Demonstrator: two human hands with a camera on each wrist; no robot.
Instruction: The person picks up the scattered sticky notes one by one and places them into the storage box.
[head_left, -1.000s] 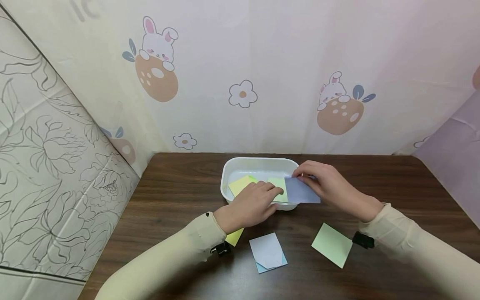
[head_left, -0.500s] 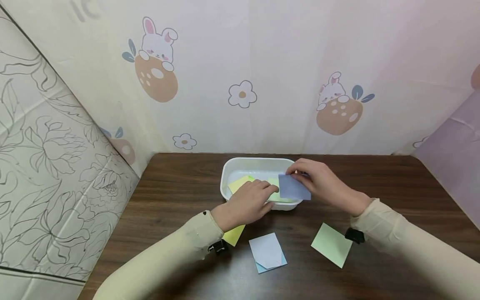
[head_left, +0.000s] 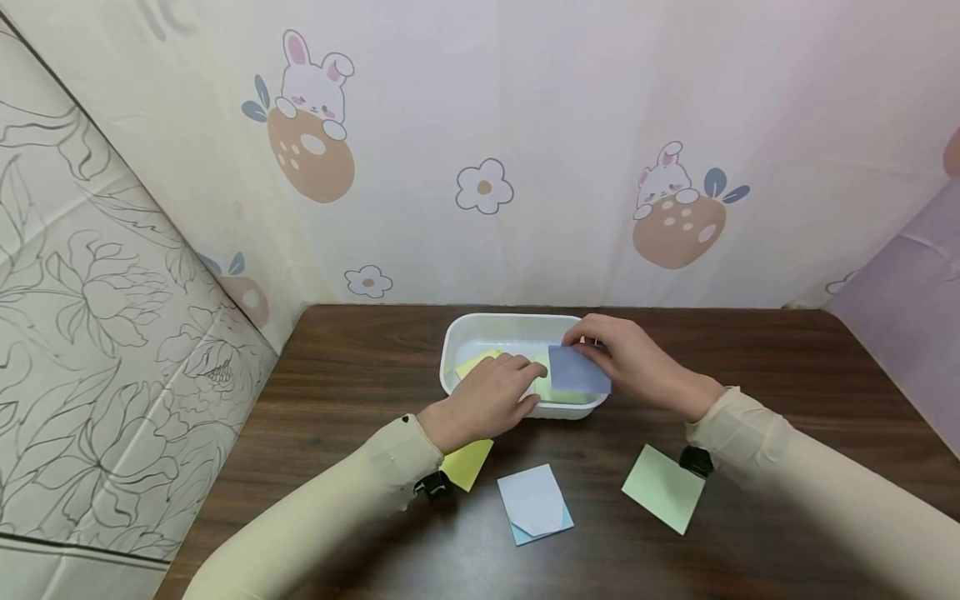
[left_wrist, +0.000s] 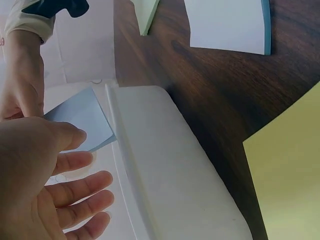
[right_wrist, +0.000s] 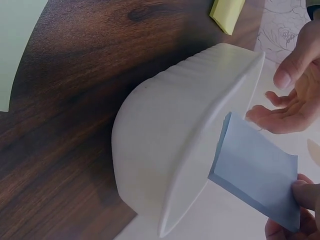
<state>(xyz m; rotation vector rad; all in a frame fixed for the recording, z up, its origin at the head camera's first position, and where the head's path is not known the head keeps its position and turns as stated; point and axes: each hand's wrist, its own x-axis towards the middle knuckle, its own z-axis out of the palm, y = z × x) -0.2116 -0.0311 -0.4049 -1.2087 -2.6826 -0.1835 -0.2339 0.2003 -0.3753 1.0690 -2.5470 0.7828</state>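
Note:
My right hand (head_left: 630, 362) pinches a blue-grey sticky note pad (head_left: 576, 370) by its far edge, above the right end of a white plastic tub (head_left: 517, 320). In the right wrist view the pad (right_wrist: 257, 170) shows its thickness, with thumb and fingers on one corner. Over the tub's front left rim hovers my left hand (head_left: 487, 400), its fingers loosely bent; the left wrist view shows nothing gripped in that hand (left_wrist: 60, 185). Inside the tub lie a yellow pad (head_left: 474, 363) and a pale green pad (head_left: 558, 395), both partly covered.
On the dark wooden table (head_left: 360, 367), in front of the tub, lie a yellow pad (head_left: 468, 465), a white pad (head_left: 531, 500) with a blue one beneath it, and a light green pad (head_left: 663, 490). A patterned cloth wall (head_left: 570, 242) stands behind the table.
My right hand has carried the blue-grey pad leftward and slightly back, further over the tub. My left hand has shifted a little left, away from the pad.

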